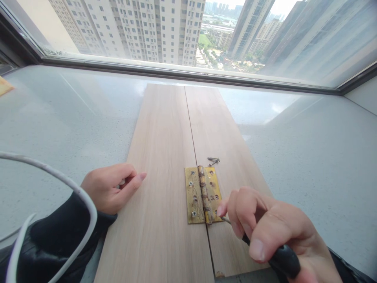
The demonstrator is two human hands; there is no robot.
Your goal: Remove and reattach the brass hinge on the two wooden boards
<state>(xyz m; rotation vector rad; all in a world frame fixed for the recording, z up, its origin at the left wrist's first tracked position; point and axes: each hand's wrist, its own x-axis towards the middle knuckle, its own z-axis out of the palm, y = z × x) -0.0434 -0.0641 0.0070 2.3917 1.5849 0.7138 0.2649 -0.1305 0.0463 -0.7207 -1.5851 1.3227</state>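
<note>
A brass hinge (203, 195) lies across the seam between two pale wooden boards, the left board (159, 137) and the right board (235, 157). Its left leaf has several screws in its holes. Several loose screws (213, 160) lie on the right board just above the hinge. My right hand (271, 228) is closed round a black-handled screwdriver (284, 259), its thin shaft pointing at the lower right corner of the hinge; a fingertip hides the tip. My left hand (114, 186) rests loosely curled at the left board's edge, with something small and pale between its fingers, too hidden to name.
A white cable (79, 188) loops over my left sleeve in the foreground. The boards lie on a glossy pale sill (73, 118). Behind it runs a dark window frame (176, 74), with tall buildings outside. The corner of a yellowish object (4, 86) shows at the far left.
</note>
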